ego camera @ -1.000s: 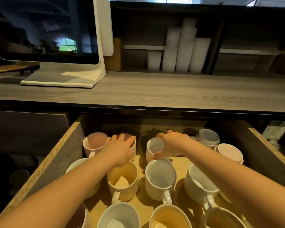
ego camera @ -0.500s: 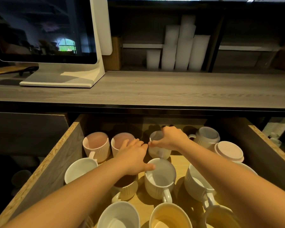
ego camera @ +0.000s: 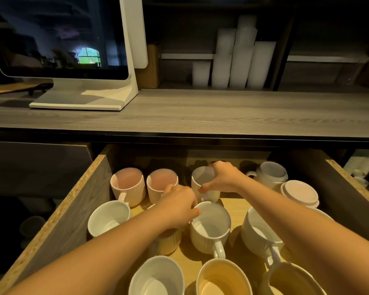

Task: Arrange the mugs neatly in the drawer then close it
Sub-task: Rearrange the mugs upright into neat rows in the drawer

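Backdrop: grey wood desk (ego camera: pixel 222 111) across top; monitor (ego camera: pixel 58 37) at 10 o'clock, white cup stacks (ego camera: pixel 237 58) at 12.
Drawer: drawer (ego camera: pixel 73 209) open at 6 o'clock under desk edge; ribbed mugs upright inside, handles at mixed angles, rows not done.
Right hand: right hand (ego camera: pixel 224 178) clamps back mug (ego camera: pixel 202 179) from above, thumb on near rim, fingers over far rim; mug sits at drawer's 12, just right of pink mugs (ego camera: pixel 128 186).
Left hand: left hand (ego camera: pixel 177 207) curled, thumb at rim of mid mug (ego camera: pixel 211 226); can't tell if it really grips.
Handling: prob. ceramic, so stiff, fairly heavy, chips if knocked vs neighbours; glaze likely slick. Take by handle or across rim; lift, don't drag.
Change: 0.5 s back left hand lay flatter w/ fingers out; now curled, nearer mid mug. Right hand on same mug.
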`<state>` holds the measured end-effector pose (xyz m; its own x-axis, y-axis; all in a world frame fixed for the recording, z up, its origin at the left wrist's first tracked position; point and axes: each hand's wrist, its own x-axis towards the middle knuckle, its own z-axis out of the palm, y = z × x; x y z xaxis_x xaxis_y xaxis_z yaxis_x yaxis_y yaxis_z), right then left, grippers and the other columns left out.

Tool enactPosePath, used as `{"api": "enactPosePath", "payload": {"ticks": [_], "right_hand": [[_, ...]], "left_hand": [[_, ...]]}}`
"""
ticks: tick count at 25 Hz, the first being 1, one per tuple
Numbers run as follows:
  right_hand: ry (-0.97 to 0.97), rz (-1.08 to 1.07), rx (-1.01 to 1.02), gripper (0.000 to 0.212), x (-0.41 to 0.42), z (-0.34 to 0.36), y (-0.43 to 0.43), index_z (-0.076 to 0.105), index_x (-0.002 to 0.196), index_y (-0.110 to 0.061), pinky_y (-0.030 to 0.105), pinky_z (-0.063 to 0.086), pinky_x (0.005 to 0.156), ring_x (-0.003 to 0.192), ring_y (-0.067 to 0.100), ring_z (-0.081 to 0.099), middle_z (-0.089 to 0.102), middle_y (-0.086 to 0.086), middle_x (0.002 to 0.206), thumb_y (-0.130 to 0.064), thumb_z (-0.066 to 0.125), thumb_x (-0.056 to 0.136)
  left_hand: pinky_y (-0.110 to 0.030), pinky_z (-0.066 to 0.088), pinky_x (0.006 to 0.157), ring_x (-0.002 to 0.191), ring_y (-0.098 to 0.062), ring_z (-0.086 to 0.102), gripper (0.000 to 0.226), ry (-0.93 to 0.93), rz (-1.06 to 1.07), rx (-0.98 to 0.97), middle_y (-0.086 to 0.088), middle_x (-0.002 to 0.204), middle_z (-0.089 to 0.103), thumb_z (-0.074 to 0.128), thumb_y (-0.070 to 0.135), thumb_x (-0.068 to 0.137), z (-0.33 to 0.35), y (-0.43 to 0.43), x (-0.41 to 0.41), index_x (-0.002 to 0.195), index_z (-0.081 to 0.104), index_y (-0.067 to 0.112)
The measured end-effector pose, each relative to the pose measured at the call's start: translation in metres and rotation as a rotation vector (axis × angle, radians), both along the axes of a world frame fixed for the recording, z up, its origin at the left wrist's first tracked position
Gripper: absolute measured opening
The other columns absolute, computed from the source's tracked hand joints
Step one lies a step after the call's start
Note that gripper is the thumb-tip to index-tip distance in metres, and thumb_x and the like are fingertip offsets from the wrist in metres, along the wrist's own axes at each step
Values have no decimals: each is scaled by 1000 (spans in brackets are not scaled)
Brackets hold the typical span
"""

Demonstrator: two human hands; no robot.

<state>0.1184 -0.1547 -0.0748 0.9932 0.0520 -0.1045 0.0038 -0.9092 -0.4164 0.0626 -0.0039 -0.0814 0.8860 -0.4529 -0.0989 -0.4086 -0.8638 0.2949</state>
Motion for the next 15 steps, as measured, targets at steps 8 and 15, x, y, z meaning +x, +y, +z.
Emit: {"api": "enactPosePath", "payload": {"ticks": [8,15], "right_hand": [[41,69,-62,84,-3,3,-5,37,139,-16,30,48,87,117,23,51,50,7,133,-40,78,69],[46,141,-82,78,-15,6,-17,27,145,-18,34,41,101,131,25,41,38,7,148,-42,66,82]], "left_hand": [[-34,38,97,94,-12,56,30,-212,72,40,4,92,64,51,45,91,-15,-8,-1,92,68,20],[-32,39,97,108,-13,49,38,-286,102,13,4,115,59,50,51,88,0,-6,1,110,60,22]]}}
